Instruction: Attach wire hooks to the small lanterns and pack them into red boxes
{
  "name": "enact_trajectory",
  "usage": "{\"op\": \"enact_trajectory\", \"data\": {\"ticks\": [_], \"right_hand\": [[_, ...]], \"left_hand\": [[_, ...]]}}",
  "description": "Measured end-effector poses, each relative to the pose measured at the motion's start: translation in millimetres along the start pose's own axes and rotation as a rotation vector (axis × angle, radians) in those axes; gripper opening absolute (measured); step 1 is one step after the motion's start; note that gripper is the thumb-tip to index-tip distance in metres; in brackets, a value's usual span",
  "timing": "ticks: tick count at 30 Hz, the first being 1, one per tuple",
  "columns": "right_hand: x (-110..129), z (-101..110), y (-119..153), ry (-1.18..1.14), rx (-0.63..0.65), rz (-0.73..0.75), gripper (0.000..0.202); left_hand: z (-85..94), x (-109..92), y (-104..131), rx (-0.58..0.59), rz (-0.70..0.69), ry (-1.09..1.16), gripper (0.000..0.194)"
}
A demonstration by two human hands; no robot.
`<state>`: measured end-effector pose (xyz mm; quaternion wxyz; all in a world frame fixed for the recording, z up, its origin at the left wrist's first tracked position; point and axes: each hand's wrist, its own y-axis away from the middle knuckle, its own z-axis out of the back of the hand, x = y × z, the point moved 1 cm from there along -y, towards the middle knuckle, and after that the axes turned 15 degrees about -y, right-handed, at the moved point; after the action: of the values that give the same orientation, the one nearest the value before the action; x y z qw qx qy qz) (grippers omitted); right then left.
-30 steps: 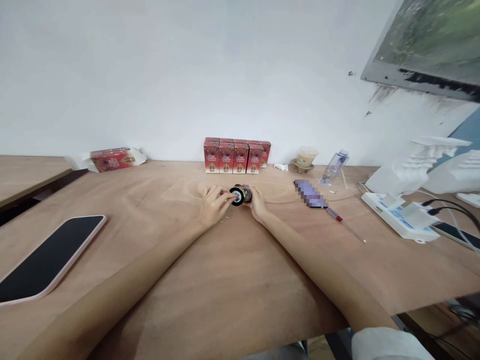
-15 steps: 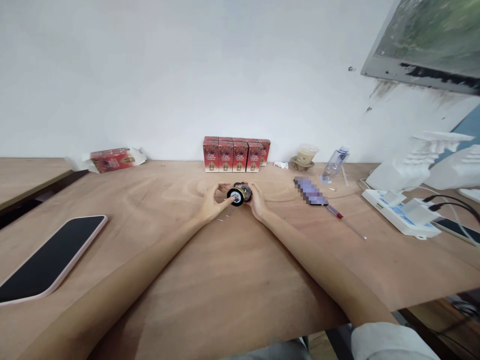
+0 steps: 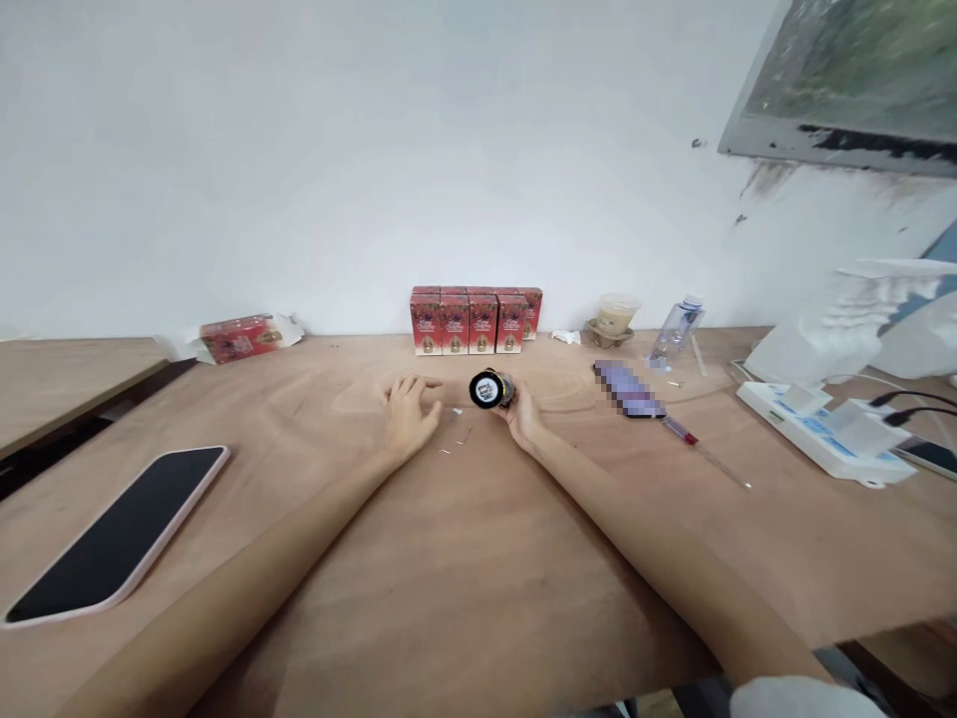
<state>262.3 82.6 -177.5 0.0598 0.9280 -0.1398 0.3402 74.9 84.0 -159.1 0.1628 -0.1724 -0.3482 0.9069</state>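
My right hand [image 3: 525, 414] is closed around a small ornament with a round black base [image 3: 486, 390], tipped so its underside and white round label face me. Behind the base its body shows only in part, dark and shiny with a gold edge. To the left, my left hand [image 3: 410, 414] is open, fingers apart, low over the wooden table and holding nothing. Between the hands lie a small white piece [image 3: 457, 411] and a few thin metal bits [image 3: 465, 437], too small to name.
Red boxes [image 3: 454, 326] stand in rows by the wall. An opened red box [image 3: 240, 339] and a phone [image 3: 120, 534] lie left. At right are a drink cup [image 3: 616, 315], bottle [image 3: 676, 332], another phone [image 3: 629, 389], screwdriver [image 3: 682, 432] and power strip [image 3: 814, 429].
My left hand has let go of the ornament and moved left, its fingers spreading. The ornament stays in my right hand, its label now uncovered. The view has shifted slightly.
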Motion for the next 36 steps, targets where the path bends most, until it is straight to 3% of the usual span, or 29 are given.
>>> {"op": "enact_trajectory", "data": {"ticks": [6,11,13,20,24,28,32,36], "right_hand": [[7,5,29,0.05,0.105,-0.071,0.016],[9,6,52,0.159,0.209,-0.128,0.026],[6,3,59,0.2,0.256,-0.139,0.031],[-4,-3,71,0.366,0.377,0.005,0.033],[-7,10,53,0.416,0.252,0.074,0.032],[-4,19,19,0.558,0.279,0.159,0.022],[-5,9,-1,0.707,0.398,0.189,0.016],[-18,-15,5,0.818,0.582,0.217,0.019]], "left_hand": [[24.8,26,8,0.127,-0.156,0.001,0.025],[35.6,8,24,0.219,-0.443,0.11,0.078],[36.9,-2,27,0.203,-0.487,0.128,0.088],[35.9,-16,30,0.215,-0.631,0.163,0.057],[34.1,-4,29,-0.047,-0.434,0.234,0.047],[28.2,20,18,-0.228,-0.142,0.27,0.043],[17.2,44,3,-0.255,0.111,0.225,0.042],[4.2,53,-7,-0.186,0.189,0.206,0.039]]}}
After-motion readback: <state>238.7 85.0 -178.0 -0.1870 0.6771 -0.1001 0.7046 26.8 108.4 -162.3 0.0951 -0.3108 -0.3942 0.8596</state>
